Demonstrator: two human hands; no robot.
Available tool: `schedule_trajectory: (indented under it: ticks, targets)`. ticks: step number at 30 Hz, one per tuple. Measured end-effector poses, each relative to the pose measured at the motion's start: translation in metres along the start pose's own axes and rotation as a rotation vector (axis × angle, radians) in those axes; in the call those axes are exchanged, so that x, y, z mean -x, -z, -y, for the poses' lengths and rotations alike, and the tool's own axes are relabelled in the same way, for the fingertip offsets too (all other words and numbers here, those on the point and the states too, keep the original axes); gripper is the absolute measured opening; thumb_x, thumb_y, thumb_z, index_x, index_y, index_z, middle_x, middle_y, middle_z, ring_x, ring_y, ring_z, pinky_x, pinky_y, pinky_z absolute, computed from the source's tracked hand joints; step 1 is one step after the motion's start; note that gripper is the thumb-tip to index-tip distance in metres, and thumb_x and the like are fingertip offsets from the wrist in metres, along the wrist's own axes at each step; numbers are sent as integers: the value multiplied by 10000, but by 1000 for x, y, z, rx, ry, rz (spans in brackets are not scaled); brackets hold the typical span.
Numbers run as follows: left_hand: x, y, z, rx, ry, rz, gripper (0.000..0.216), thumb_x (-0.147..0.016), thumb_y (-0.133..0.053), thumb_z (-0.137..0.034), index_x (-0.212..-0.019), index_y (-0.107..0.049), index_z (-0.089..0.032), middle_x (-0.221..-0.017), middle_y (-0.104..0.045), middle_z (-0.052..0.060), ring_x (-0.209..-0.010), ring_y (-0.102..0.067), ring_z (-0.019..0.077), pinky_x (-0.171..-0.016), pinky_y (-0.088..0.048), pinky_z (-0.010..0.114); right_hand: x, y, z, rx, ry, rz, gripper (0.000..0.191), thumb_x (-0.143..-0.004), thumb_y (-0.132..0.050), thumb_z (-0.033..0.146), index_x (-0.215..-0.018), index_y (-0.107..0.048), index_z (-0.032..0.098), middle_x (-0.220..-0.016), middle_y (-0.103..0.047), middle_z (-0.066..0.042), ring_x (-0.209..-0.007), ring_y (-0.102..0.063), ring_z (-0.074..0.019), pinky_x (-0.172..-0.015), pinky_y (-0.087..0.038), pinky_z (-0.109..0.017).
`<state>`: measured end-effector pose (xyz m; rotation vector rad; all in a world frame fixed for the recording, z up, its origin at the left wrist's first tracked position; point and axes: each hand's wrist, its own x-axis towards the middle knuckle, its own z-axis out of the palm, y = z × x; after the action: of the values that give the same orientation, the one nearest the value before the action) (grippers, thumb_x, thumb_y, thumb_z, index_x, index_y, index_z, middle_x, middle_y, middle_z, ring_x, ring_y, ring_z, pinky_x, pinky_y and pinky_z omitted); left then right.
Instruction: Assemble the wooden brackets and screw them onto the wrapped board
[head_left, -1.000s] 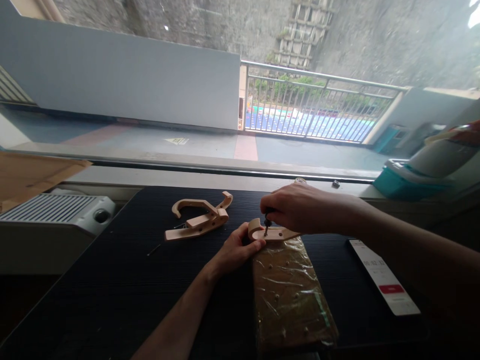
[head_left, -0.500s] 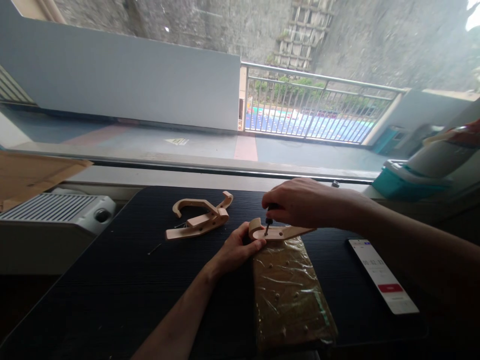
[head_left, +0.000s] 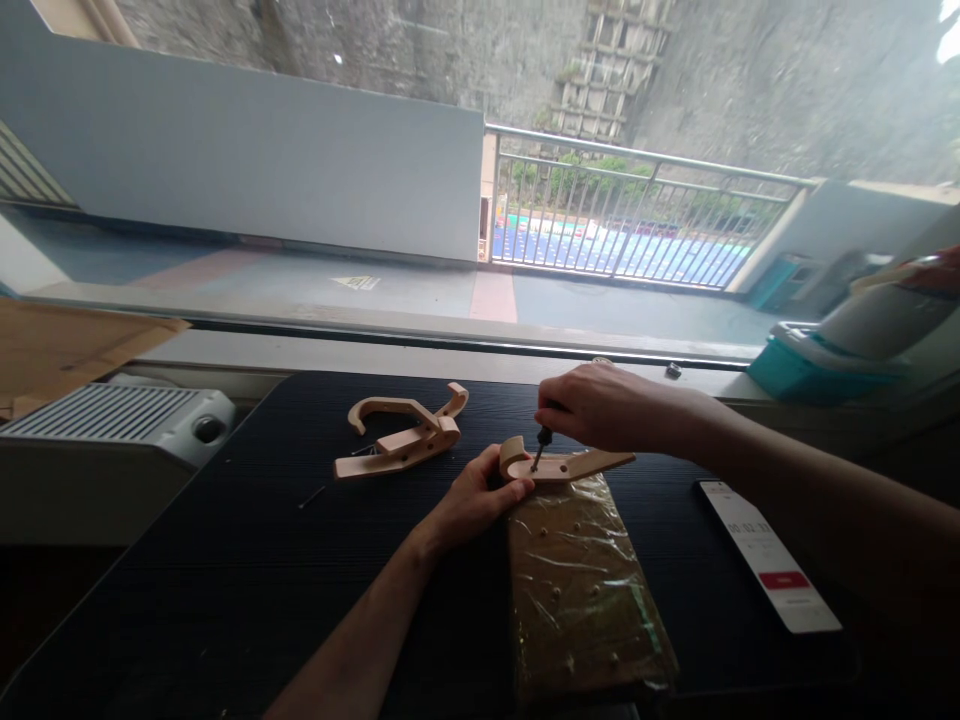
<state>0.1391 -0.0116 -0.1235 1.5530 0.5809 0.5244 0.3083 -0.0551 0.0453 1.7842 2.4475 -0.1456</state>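
Black table (head_left: 225, 560) carries everything. The landmark is the plastic-wrapped board (head_left: 577, 590), which lies flat on the table. A white ribbed unit (head_left: 112, 420) sits far left of the board, off the table edge. A phone (head_left: 769, 570) lies flat just right of the board, screen lit. Two spare wooden hooks (head_left: 401, 430) are stacked left of the board's far end.

The wooden hook (head_left: 585, 463) lies across the board's far end, its curved end to the left. The right hand (head_left: 600, 405) is above the board's far end, fingers closed on a small screwdriver (head_left: 541, 445). The screwdriver is tilted, with its tip down on the hook. The left hand (head_left: 472, 500) is at the board's far left corner, closed around the hook's curved end. A loose screw (head_left: 310, 496) lies on the table well left of the board.
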Motion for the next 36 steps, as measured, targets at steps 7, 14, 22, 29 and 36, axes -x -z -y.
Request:
schedule_trajectory:
  ticks: [7, 14, 22, 29, 36]
  targets:
    - [-1, 0, 3, -4, -6, 9, 405, -752, -634, -406, -1089, -578, -187, -920, -622, 34, -863, -560, 181, -786, -427, 279, 10, 15, 13, 34, 105, 89, 188, -843, -467, 263, -837, -644, 198, -719, -625, -16, -615, -496, -116, -543, -283, -244]
    - [-1, 1, 3, -5, 5, 13, 386, -761, -630, -395, -1085, -572, -194, -918, -611, 26, -865, -553, 176, -792, -420, 274, 5, 8, 10, 20, 92, 64, 214, -860, -433, 237, -832, -633, 166, -714, -627, -34, -616, -490, -118, -564, -289, -248]
    - [0, 1, 0, -9, -6, 26, 378, -766, -628, -378, -1090, -561, -196, -923, -606, 23, -874, -548, 175, -811, -411, 273, 5, 2, 1, 21, 49, 11, 274, -867, -421, 353, -815, -629, 184, -693, -614, -20, -581, -464, -113, -531, -276, -244]
    - [-1, 1, 6, -15, -3, 20, 372, -769, -626, -389, -1085, -562, -205, -917, -592, 18, -856, -534, 160, -793, -407, 268, 7, 17, 13, 60, 152, 107, 180, -820, -454, 208, -806, -632, 186, -708, -618, -14, -601, -477, -105, -541, -283, -236]
    - [-1, 0, 6, 12, 11, 18, 377, -766, -628, -383, -1092, -565, -204, -923, -589, 17, -863, -530, 161, -782, -413, 259, 2, 10, 11, 48, 102, 79, 209, -838, -441, 222, -777, -629, 155, -685, -618, -33, -596, -474, -113, -550, -291, -249]
